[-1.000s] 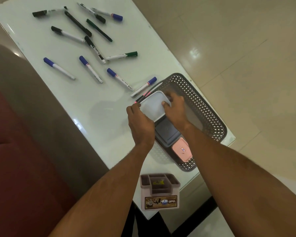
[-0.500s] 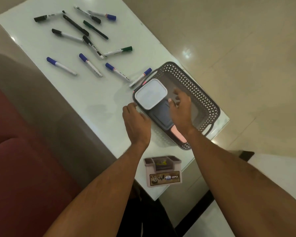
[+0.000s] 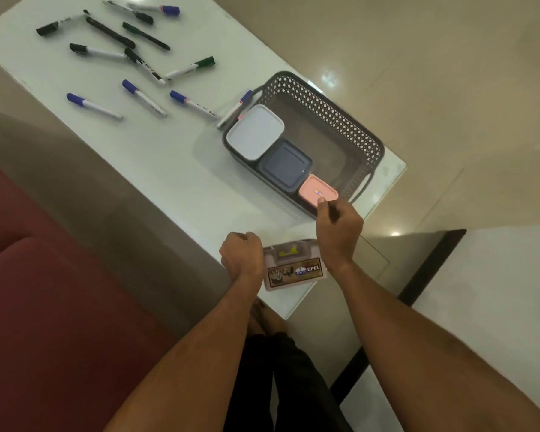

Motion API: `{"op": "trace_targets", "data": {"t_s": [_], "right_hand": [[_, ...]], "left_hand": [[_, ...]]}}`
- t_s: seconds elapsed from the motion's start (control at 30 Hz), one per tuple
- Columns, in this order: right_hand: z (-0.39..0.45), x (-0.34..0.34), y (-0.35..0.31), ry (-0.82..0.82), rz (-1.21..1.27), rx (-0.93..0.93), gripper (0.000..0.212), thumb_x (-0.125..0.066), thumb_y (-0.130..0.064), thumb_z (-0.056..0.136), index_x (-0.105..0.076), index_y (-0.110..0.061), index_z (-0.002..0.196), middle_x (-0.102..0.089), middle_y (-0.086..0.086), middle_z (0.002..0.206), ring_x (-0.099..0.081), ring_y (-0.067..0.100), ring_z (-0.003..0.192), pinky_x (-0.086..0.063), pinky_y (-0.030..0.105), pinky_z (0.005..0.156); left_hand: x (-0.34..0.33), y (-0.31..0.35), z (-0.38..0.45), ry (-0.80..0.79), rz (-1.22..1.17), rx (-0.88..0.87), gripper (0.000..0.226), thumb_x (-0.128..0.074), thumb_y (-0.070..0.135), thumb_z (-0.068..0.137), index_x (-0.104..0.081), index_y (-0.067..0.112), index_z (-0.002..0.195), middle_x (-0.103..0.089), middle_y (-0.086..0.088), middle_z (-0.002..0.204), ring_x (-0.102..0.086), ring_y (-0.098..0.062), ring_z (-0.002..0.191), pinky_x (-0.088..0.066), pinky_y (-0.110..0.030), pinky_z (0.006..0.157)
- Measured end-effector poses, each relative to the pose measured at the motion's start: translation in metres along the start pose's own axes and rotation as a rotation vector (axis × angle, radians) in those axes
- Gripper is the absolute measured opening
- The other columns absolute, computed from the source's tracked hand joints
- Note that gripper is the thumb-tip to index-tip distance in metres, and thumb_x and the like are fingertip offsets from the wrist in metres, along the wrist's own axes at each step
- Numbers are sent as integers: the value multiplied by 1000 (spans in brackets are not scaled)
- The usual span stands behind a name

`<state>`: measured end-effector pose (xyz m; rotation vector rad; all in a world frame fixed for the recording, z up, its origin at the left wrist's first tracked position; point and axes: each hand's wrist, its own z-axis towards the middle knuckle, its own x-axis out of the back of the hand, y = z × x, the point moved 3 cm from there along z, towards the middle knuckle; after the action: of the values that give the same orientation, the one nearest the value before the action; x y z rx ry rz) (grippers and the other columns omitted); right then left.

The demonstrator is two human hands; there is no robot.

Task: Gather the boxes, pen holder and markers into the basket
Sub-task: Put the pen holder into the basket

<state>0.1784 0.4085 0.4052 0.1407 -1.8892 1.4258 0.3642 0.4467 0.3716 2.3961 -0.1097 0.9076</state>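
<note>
Seen from above, two bare hands hover near the close corner of a pale glass-topped table. The left hand is curled into a loose fist and holds nothing, just left of a beige plastic pen holder with a printed label on its front, which stands at the table's near edge. The right hand sits just above and right of that holder, fingers bent inward and empty, with one fingertip at the edge of a small pink lidded box.

That pink box lies in the near end of a dark grey perforated plastic basket. Beside it in a row (all along the basket's left side) sit a dark grey square lidded box and a white square lidded box; the basket's right half is bare.

A blue-capped white marker lies against the basket's far-left corner. Further out, the scattered markers with blue, black and green caps lie loose across the far end of the table
</note>
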Motion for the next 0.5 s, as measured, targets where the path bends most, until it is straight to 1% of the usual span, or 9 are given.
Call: {"op": "trace_targets", "data": {"t_s": [0.07, 0.13, 0.17, 0.2, 0.27, 0.33, 0.4, 0.5], "right_hand": [[-14, 10, 15, -1, -32, -115, 22, -68, -28, 96, -77, -9, 90, -72, 1, 83, -61, 12, 68, -41, 17, 58], [-26, 16, 30, -48, -57, -267, 26, -68, -35, 96, -76, -11, 90, -73, 1, 81, -61, 3, 65, -38, 15, 54], [-30, 17, 36, -86, -60, -345, 29, -68, -38, 95, -76, -11, 88, -73, 1, 79, -62, 2, 63, -39, 16, 53], [-34, 17, 41, -129, -47, -418, 33, -67, -41, 94, -76, -11, 83, -74, 2, 77, -65, 6, 63, -42, 19, 55], [-39, 15, 47, -192, 7, -559, 41, -66, -46, 93, -74, -12, 72, -73, 4, 70, -69, 16, 65, -45, 24, 63], [-43, 12, 46, -200, 38, -659, 45, -64, -48, 94, -70, -14, 65, -71, 3, 67, -68, 18, 66, -43, 26, 60], [-46, 11, 43, -184, 45, -668, 45, -63, -47, 94, -69, -16, 62, -70, 2, 67, -68, 19, 67, -43, 25, 60], [-49, 13, 38, -163, 41, -617, 43, -60, -41, 97, -70, -17, 63, -69, 0, 65, -65, 14, 64, -41, 24, 57]], "left_hand": [[-6, -8, -10, -25, -28, 50, 29, -52, 30, 97, -69, 7, 93, -72, -11, 93, -67, -28, 79, -58, -37, 73], [-10, -10, -19, -51, -65, 86, 31, -52, 31, 95, -67, 6, 82, -71, -13, 87, -68, -31, 78, -60, -40, 74], [-12, -9, -22, -65, -82, 111, 32, -53, 31, 94, -64, 7, 76, -70, -12, 84, -67, -31, 76, -60, -39, 73], [-14, -9, -25, -75, -97, 137, 32, -54, 30, 94, -61, 8, 73, -69, -11, 81, -67, -31, 74, -59, -39, 73], [-17, -7, -29, -84, -124, 176, 28, -56, 31, 91, -62, 7, 77, -66, -9, 79, -67, -32, 76, -61, -43, 77], [-22, -5, -32, -91, -143, 204, 29, -56, 33, 86, -64, 5, 85, -68, -10, 83, -69, -34, 80, -62, -47, 80], [-26, -4, -35, -115, -164, 239, 35, -54, 36, 82, -65, 5, 94, -71, -13, 93, -70, -33, 81, -63, -48, 80], [-30, 0, -40, -149, -173, 268, 36, -52, 33, 87, -62, 6, 110, -70, -14, 102, -70, -30, 85, -64, -44, 77]]}}
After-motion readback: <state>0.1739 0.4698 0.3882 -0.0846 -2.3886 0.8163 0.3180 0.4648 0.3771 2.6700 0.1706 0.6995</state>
